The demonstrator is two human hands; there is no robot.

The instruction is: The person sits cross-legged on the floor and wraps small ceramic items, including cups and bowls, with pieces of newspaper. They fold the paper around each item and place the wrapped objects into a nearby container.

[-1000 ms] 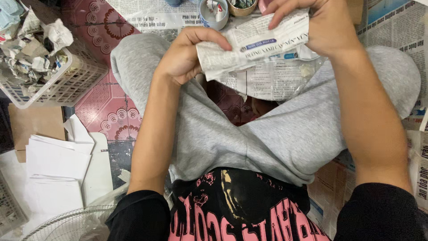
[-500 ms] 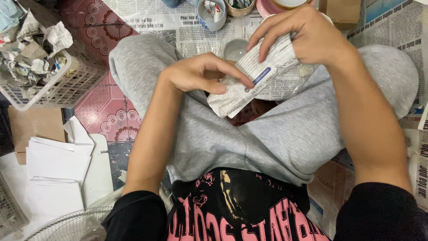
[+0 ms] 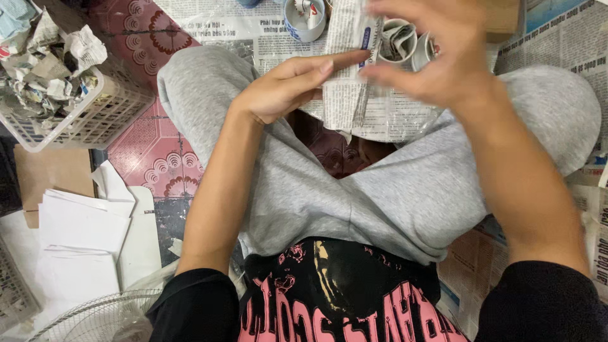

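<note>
Newspaper-covered floor (image 3: 221, 25) | left hand (image 3: 285, 88) pinches folded newspaper strip (image 3: 345, 69) | right hand (image 3: 437, 57) grips its far edge, blurred | step: folding; next needs firm crease.

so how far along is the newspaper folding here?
Done: a white basket at the left holds crumpled newspaper pieces, and small cups ahead hold rolled paper. In hand: a folded newspaper strip, upright between the left hand and the blurred right hand, with the fingers pinching its upper part. Left: the strip is not in a cup, and flat newspaper sheets lie on the floor.
</note>
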